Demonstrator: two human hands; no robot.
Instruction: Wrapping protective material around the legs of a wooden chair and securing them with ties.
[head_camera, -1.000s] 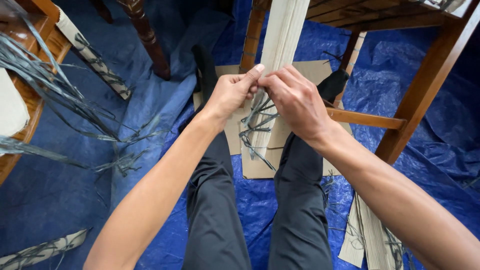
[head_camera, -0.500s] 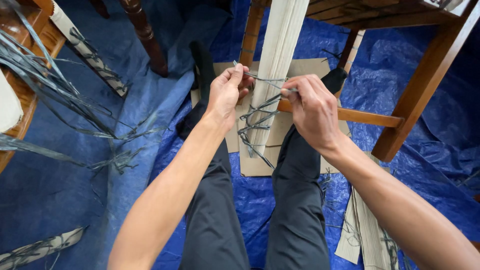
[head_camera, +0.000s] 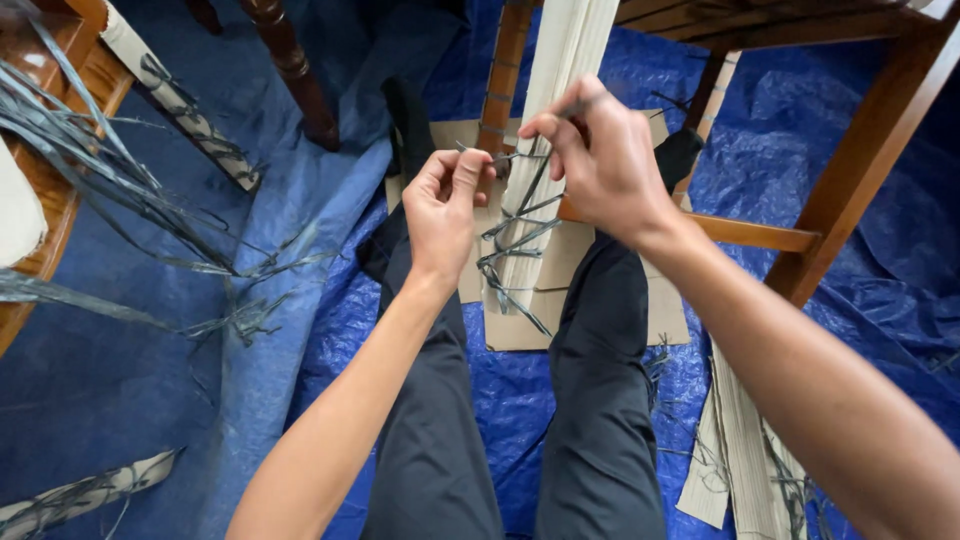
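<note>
Sitting on the blue tarp (head_camera: 120, 400) with our legs (head_camera: 600, 400) stretched out, we've got both hands up at the pale ribbed strip (head_camera: 560, 60) that hangs down in front of the wooden chair frame (head_camera: 850, 170). Our left hand (head_camera: 445, 205) is curled shut, thumb and forefinger pinching the end of a thin grey cord (head_camera: 520, 235) right beside the strip's left edge. Our right hand (head_camera: 600, 165) sits a bit higher and over the strip, fingers pressed together and pinching another bit of that same cord, which runs down in loose tangled loops across the strip's lower part. The strip's bottom end lies on a piece of brown cardboard (head_camera: 660, 310) between our knees. Off to the left there's a messy bundle of grey strands (head_camera: 100, 170) hanging off another wooden piece, and more pale strips (head_camera: 740, 450) lie on the tarp by our right leg.
</note>
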